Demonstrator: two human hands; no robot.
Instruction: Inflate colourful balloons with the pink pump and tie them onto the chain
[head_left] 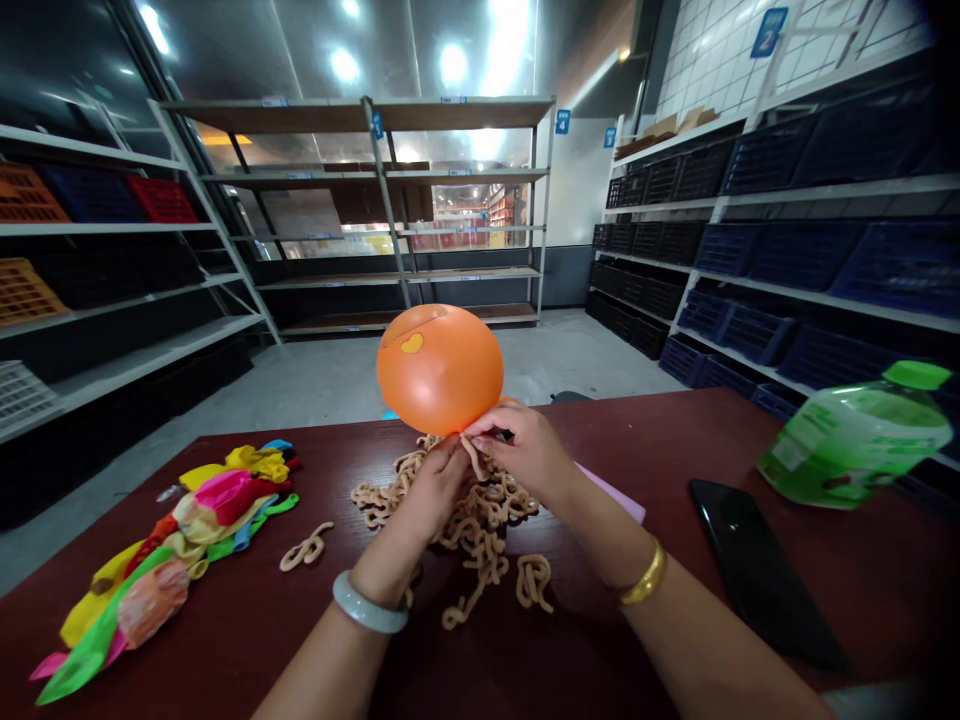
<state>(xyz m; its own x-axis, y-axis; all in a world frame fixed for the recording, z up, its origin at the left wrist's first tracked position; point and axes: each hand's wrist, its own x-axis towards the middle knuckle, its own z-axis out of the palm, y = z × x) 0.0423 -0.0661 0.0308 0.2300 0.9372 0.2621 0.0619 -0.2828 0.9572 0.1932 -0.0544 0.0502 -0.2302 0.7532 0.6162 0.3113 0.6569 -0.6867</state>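
An inflated orange balloon (441,370) with a small yellow heart on it stands above both hands, its neck at my fingertips. My left hand (441,485), with a pale bangle on the wrist, pinches at the neck from below. My right hand (521,445), with a gold bangle, has its fingers closed at the same spot, on a beige cord (472,457) that hangs from the neck. Beneath the hands lies a heap of curly beige cords (480,535). One loose cord (306,547) rests left of the heap and another (533,582) in front of it.
Uninflated colourful balloons (225,495) lie at the table's left. A black phone (757,570) and a green-capped bottle (855,440) are at the right. A pink strip (615,492) lies behind my right forearm. Shelves with crates (795,250) stand beyond the dark red table (637,430).
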